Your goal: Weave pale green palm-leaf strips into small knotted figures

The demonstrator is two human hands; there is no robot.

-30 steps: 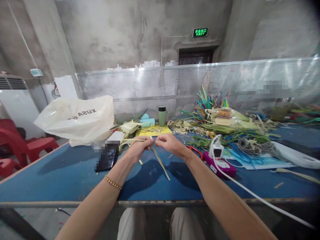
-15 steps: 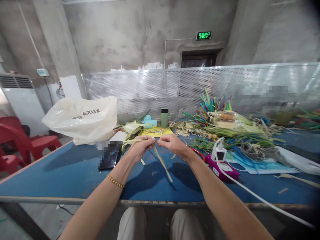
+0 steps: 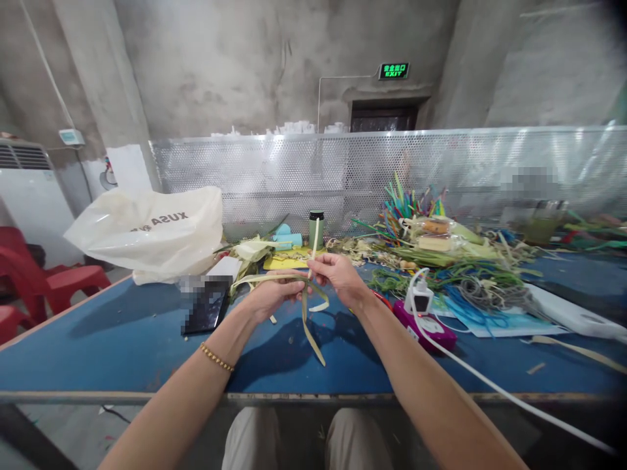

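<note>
Pale, flat strips of dried leaf (image 3: 312, 334) cross between my two hands above the blue table. My left hand (image 3: 275, 295) pinches them where they cross; one length runs back to the left over the knuckles and another hangs down toward the table. Just to its right, my right hand (image 3: 334, 274) has thumb and forefinger closed on a leaf strip whose narrow end (image 3: 316, 235) points upward. A short curled end (image 3: 321, 304) bends out below the right fingers. The exact crossing is partly hidden by my fingertips.
A black phone (image 3: 208, 305) and a white plastic bag (image 3: 147, 228) lie left. Behind the hands stands a green bottle (image 3: 316, 230) near a yellow sheet (image 3: 284, 263). To the right are a purple power strip (image 3: 425, 329) with a white cable, cord coils (image 3: 482, 297) and leaf bundles.
My hands have moved slightly apart. A strip end now stands up from my right fingers and a curled end shows below them. The view has shifted slightly right.
</note>
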